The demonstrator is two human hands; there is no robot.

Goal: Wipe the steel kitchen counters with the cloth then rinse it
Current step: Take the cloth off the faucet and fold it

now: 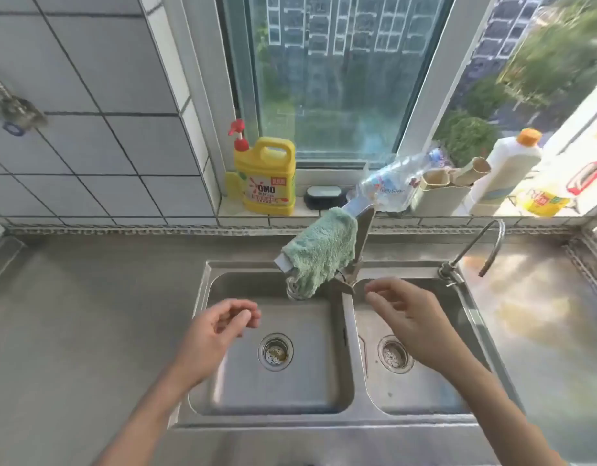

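A green fluffy cloth point(319, 250) hangs draped over the main faucet point(359, 243) above the double steel sink point(203, 297). My left hand point(220, 327) hovers over the left basin, fingers loosely curled and holding nothing. Over the right basin, just below and right of the cloth, my right hand point(404, 317) has its fingers apart and is empty. Neither hand touches the cloth. Steel counters point(89, 314) stretch to both sides of the sink.
On the window sill stand a yellow detergent jug point(267, 176), a dark soap dish point(324, 196), a crushed plastic bottle point(391, 183), a beige holder point(438, 193) and a white bottle point(502, 169). A thin second tap point(482, 243) rises right of the sink.
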